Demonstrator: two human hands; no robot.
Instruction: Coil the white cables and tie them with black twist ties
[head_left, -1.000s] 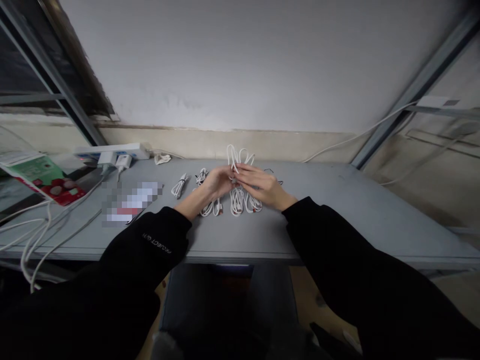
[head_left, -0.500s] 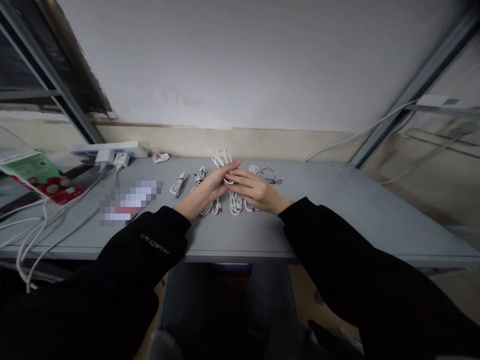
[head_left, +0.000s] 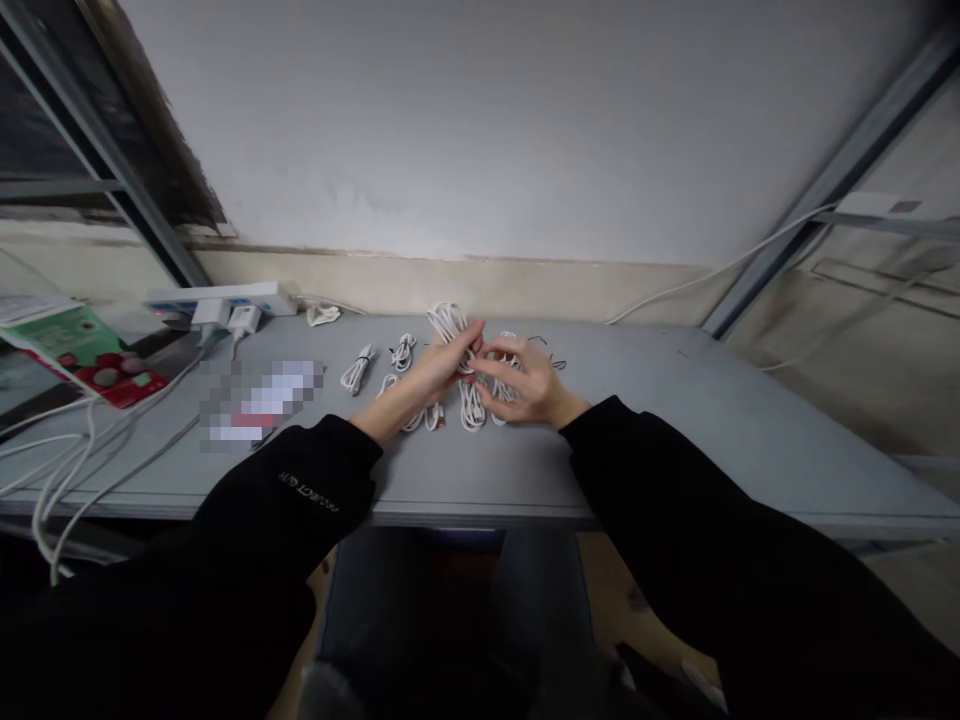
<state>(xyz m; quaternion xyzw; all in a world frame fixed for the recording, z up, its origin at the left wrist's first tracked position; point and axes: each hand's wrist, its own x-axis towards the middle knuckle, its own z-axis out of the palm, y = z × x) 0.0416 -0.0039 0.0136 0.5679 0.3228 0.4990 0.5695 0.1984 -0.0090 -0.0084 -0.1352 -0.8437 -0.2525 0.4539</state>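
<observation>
A coiled white cable (head_left: 448, 318) is gripped in my left hand (head_left: 442, 368), its loops standing up above the thumb. My right hand (head_left: 532, 385) is just to the right, fingers bent and apart, the tips close to the lower end of that coil; whether they touch it I cannot tell. Below and between the hands lies another white cable bundle (head_left: 472, 408). One more bundled cable (head_left: 507, 376) is partly covered by my right fingers. On the left side of my left wrist are a tied cable (head_left: 358, 369) and a small coiled cable (head_left: 403, 352).
Thin black ties (head_left: 557, 362) lie past my right hand. On the left of the grey table (head_left: 675, 420) are a blurred-out flat object (head_left: 262, 400), a power strip (head_left: 255, 298) with plugs, a green and red package (head_left: 82, 350) and loose white cords (head_left: 64, 490). A wall stands behind.
My right hand has drawn back slightly to the right, its fingers going from stretched over my left hand to bent and apart. My left hand still holds the coiled cable, barely shifted.
</observation>
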